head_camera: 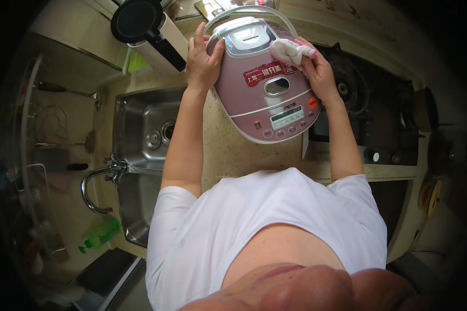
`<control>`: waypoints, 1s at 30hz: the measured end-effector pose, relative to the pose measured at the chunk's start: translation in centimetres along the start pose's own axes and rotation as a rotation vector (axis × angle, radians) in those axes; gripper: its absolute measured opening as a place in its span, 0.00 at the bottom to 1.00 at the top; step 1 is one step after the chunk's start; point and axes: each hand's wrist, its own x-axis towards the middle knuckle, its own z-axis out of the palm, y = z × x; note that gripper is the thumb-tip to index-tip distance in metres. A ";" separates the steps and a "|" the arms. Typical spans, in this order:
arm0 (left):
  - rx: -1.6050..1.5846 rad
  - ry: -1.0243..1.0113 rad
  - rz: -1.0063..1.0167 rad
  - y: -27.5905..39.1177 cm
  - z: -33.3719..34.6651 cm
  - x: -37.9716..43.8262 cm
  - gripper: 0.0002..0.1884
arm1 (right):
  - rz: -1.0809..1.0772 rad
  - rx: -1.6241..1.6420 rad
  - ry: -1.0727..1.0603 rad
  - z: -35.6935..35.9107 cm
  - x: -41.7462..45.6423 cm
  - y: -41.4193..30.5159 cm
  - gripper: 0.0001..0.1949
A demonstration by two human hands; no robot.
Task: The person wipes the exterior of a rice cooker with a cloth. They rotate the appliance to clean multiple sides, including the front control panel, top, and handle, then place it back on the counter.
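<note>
A pink rice cooker (249,91) with a control panel and a raised carrying handle stands on the stone-look counter (241,159) before me. My left hand (202,58) rests against the upper left side of its lid, fingers spread and holding nothing. At the lid's upper right, my right hand (319,72) grips a white cloth with a pink edge (290,50), which touches the lid beside the steam vent cover (250,39). A red sticker with writing (268,72) lies across the lid's middle.
A steel double sink (140,116) with a chrome faucet (97,175) is at the left. A white appliance with a black lid (136,21) stands at the upper left. The black gas stove (389,136) adjoins the cooker's right side. A green bottle (103,233) lies in view beyond the sink.
</note>
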 end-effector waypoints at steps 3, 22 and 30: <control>-0.019 0.031 0.032 -0.3 0.2 -0.1 0.31 | 0.272 0.139 0.041 0.3 -0.5 0.9 0.20; -0.159 0.045 -0.019 0.6 0.1 -0.2 0.28 | -0.288 -0.560 -0.218 7.2 -6.4 -10.1 0.27; -0.055 0.140 0.096 -2.3 1.4 0.3 0.25 | -0.516 -0.227 -0.350 7.8 1.1 -8.8 0.14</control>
